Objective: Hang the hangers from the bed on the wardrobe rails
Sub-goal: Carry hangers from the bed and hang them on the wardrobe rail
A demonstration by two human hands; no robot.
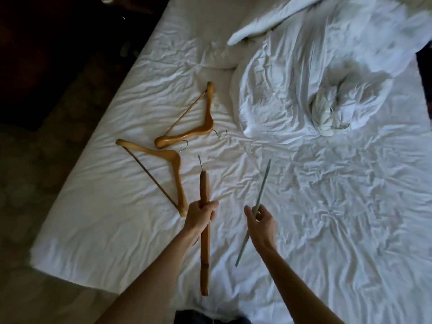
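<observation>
Above the bed (pixel 304 206), our left hand (pixel 201 216) grips a wooden hanger (pixel 204 249) edge-on; our right hand (pixel 260 224) clasps a grey hanger (pixel 263 183). Two wooden hangers (pixel 187 127) lie far left.

We have one wide-angle view, worn on the head, looking forward and steeply down over the bed (pixel 304 206), close above both outstretched arms, with floor (pixel 35 171) at left.

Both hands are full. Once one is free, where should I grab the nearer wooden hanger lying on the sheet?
Grip the nearer wooden hanger at its neck below the metal hook, coming from above. It lies flat on the white sheet, and the neck is its thickest, central part.
</observation>
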